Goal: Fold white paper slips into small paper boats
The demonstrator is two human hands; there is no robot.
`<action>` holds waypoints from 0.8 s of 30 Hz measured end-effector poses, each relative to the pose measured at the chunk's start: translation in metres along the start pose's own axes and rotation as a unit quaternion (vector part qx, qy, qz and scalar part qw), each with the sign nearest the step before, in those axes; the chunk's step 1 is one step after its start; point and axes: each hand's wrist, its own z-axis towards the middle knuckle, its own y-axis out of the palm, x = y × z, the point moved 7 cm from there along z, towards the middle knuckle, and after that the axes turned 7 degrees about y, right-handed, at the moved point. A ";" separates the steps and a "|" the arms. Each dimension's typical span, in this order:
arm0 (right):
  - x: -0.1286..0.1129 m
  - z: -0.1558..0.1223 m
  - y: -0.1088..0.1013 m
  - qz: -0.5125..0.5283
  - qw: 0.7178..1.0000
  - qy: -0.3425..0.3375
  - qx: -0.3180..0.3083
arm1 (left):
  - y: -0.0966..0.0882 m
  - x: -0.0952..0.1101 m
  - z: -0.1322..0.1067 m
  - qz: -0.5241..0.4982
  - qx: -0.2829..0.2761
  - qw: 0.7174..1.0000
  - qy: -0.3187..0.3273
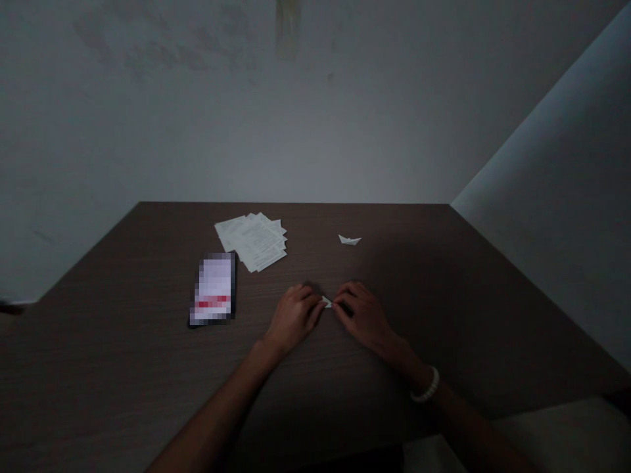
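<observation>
My left hand (294, 315) and my right hand (362, 312) rest close together on a dark brown table (123, 368). Between their fingertips they pinch a small white folded piece of paper (327, 302), most of it hidden by the fingers. Both hands are closed on it, left from the left side, right from the right. A white bead bracelet (426, 389) circles my right wrist. Farther back lies a small white folded paper boat (350, 240), apart from the hands.
A loose stack of printed paper slips (254, 240) lies at the back left of the hands. A phone (213, 289) with a lit screen lies left of my left hand. Pale walls close in behind and on the right.
</observation>
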 end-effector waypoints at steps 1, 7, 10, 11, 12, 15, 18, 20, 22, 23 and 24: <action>0.000 0.000 0.000 -0.002 1.000 0.001 0.000 | 0.000 -0.002 0.000 -0.022 0.008 1.000 -0.005; -0.006 -0.001 0.001 -0.011 1.000 -0.017 0.006 | -0.004 -0.009 0.002 -0.088 0.038 0.994 -0.057; -0.013 0.000 0.001 -0.012 0.999 -0.031 0.016 | -0.006 -0.011 0.002 -0.082 0.043 0.992 -0.082; -0.014 0.001 0.001 -0.011 0.999 -0.033 0.020 | -0.007 -0.011 0.002 -0.075 0.043 0.993 -0.085; -0.016 0.001 0.001 -0.010 0.999 -0.034 0.023 | -0.007 -0.011 0.003 -0.067 0.041 0.993 -0.085; -0.019 0.002 0.003 -0.012 0.999 -0.036 0.022 | -0.007 -0.010 0.004 -0.050 0.030 0.995 -0.080; -0.020 0.003 0.003 -0.012 0.999 -0.032 0.021 | -0.007 -0.009 0.004 -0.046 0.024 0.996 -0.071; -0.021 0.004 0.003 -0.013 0.999 -0.029 0.022 | -0.007 -0.008 0.004 -0.046 0.024 0.997 -0.064; -0.021 0.004 0.003 -0.017 0.999 -0.023 0.024 | -0.008 -0.008 0.003 -0.051 0.029 0.996 -0.066; -0.021 0.004 0.002 -0.019 0.999 -0.020 0.028 | -0.008 -0.010 0.003 -0.056 0.037 0.995 -0.074; -0.020 0.004 0.002 -0.020 0.999 -0.015 0.031 | -0.009 -0.011 0.002 -0.063 0.049 0.993 -0.083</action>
